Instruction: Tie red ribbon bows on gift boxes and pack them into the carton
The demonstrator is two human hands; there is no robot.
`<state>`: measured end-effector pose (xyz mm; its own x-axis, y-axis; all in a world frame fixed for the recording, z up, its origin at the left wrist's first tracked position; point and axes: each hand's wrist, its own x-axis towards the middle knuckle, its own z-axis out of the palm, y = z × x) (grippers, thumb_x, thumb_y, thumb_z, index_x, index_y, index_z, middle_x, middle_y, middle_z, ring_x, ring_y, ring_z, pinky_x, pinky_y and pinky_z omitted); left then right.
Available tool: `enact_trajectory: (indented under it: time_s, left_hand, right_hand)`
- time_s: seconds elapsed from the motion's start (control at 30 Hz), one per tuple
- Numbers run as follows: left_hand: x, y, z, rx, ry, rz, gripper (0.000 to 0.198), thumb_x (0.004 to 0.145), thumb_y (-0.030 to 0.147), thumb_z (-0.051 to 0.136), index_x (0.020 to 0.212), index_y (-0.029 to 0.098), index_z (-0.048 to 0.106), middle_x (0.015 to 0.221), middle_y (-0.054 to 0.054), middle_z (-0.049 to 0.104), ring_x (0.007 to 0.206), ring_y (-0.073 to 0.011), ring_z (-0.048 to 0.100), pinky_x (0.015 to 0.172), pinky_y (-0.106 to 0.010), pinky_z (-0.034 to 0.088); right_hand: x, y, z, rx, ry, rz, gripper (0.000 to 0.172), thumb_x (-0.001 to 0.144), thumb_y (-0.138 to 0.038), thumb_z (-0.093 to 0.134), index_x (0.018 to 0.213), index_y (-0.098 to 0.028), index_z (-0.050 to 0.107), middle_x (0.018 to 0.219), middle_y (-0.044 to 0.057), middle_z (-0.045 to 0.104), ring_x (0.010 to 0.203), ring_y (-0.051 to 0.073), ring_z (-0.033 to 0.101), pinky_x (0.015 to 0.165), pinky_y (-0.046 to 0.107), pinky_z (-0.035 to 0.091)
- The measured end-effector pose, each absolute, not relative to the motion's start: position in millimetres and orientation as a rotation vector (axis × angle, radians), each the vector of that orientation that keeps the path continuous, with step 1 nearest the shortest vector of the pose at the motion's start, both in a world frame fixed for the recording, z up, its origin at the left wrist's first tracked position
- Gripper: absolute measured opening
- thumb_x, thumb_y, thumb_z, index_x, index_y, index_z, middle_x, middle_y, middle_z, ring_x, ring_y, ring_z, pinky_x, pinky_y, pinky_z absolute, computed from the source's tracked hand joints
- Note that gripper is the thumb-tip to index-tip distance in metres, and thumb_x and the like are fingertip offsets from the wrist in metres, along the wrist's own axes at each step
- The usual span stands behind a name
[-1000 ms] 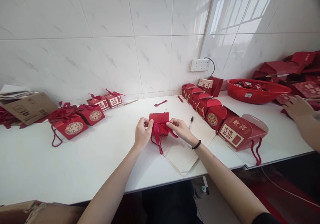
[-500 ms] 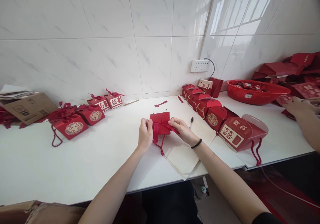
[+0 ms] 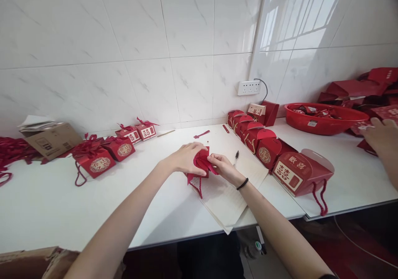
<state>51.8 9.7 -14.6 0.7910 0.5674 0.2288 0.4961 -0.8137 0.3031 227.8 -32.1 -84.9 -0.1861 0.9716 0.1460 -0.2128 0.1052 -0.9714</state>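
Observation:
A small red gift box with a red ribbon and a dangling cord handle sits at the middle of the white table. My left hand reaches over the box top, fingers curled on the ribbon. My right hand, with a black band at the wrist, pinches the ribbon from the right side. The box is mostly hidden behind both hands.
Finished red boxes stand at the left, a row of red boxes at the right. A cardboard carton, a pen, paper sheets, a red basin and another person's hand are in view.
My left hand moved from the box's left side up over its top, covering the ribbon. The view tilted slightly, and the other person's hand shifted at the right.

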Motion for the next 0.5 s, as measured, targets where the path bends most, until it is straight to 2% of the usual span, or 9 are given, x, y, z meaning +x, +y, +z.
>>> enact_trajectory:
  time_s: [0.07, 0.17, 0.23, 0.33, 0.4, 0.5]
  left_hand:
    - [56.3, 12.0, -10.1, 2.763, 0.871, 0.246, 0.079, 0.044, 0.043, 0.080, 0.116, 0.027, 0.052, 0.122, -0.009, 0.052, 0.109, -0.0328, 0.052, 0.094, -0.044, 0.039]
    - [52.0, 15.4, -7.5, 2.731, 1.019, 0.164, 0.080, 0.048, 0.040, 0.078, 0.122, 0.027, 0.050, 0.120, -0.011, 0.053, 0.101, -0.0324, 0.057, 0.085, -0.041, 0.045]
    - [39.6, 17.2, -0.3, 2.719, 1.094, 0.238, 0.073, 0.052, 0.040, 0.076, 0.120, 0.027, 0.052, 0.119, -0.010, 0.054, 0.104, -0.0320, 0.056, 0.086, -0.040, 0.045]
    - [6.2, 15.0, 22.3, 2.603, 1.220, 0.470, 0.068, 0.053, 0.035, 0.077, 0.116, 0.024, 0.055, 0.116, -0.009, 0.057, 0.106, -0.0301, 0.056, 0.088, -0.038, 0.046]
    - [-25.9, 6.7, 40.9, 2.438, 1.299, 0.646, 0.067, 0.056, 0.034, 0.076, 0.118, 0.022, 0.053, 0.116, -0.009, 0.058, 0.105, -0.0270, 0.058, 0.087, -0.035, 0.048]
    - [-84.5, -20.2, 65.0, 2.159, 1.439, 0.927, 0.066, 0.061, 0.032, 0.074, 0.120, 0.020, 0.049, 0.116, -0.009, 0.058, 0.104, -0.0235, 0.059, 0.084, -0.032, 0.050]
  right_hand:
    - [231.4, -29.5, -85.7, -0.923, -1.235, 1.279, 0.052, 0.069, -0.069, 0.056, 0.067, -0.017, 0.048, 0.059, -0.002, 0.045, 0.052, 0.010, 0.045, 0.051, 0.023, 0.038]
    - [245.0, -27.1, -85.3, -1.281, -1.223, 0.895, 0.055, 0.083, -0.066, 0.030, 0.080, -0.016, 0.055, 0.070, 0.005, 0.054, 0.065, 0.017, 0.055, 0.063, 0.030, 0.046]
    - [255.7, -28.3, -85.2, -1.492, -1.208, 0.623, 0.048, 0.084, -0.057, 0.034, 0.083, -0.015, 0.057, 0.079, 0.010, 0.057, 0.080, 0.023, 0.056, 0.075, 0.037, 0.046]
    - [266.2, -33.4, -88.8, -1.613, -1.206, 0.451, 0.032, 0.079, -0.044, 0.052, 0.087, -0.014, 0.060, 0.094, 0.018, 0.054, 0.104, 0.034, 0.045, 0.091, 0.048, 0.034]
    - [269.2, -36.0, -95.2, -1.723, -1.240, 0.366, 0.031, 0.079, -0.037, 0.053, 0.096, -0.013, 0.062, 0.103, 0.022, 0.049, 0.108, 0.039, 0.041, 0.090, 0.054, 0.031]
    - [273.5, -33.6, -110.1, -1.990, -1.480, 0.136, 0.041, 0.085, -0.037, 0.046, 0.117, -0.015, 0.057, 0.102, 0.021, 0.047, 0.098, 0.038, 0.050, 0.077, 0.049, 0.041]
